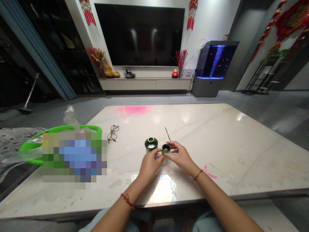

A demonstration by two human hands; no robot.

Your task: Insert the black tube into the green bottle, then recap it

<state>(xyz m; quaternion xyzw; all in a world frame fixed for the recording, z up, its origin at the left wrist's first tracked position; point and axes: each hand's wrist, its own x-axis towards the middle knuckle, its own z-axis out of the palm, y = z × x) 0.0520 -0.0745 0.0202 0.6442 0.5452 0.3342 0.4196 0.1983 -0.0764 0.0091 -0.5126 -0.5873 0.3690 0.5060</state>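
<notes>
Left hand (150, 165) and right hand (182, 158) close their grips on a small dark-rimmed cup (166, 148), open end up, just right of an upright green bottle (151, 144) on a pale desk (205, 129). The left is nearer the bottle, its fingers crowding the bottle's near right side. A thin black stick (166, 130) lies beyond the bottle to the right; eyeglasses (112, 132) rest to its left.

On the counter (229, 138), the basket (60, 129) sits at the left end, the glasses (112, 133) lie to its right, then the jar (151, 145), with the thin stick (167, 133) farther right, and the television cabinet (147, 84) stands beyond.
</notes>
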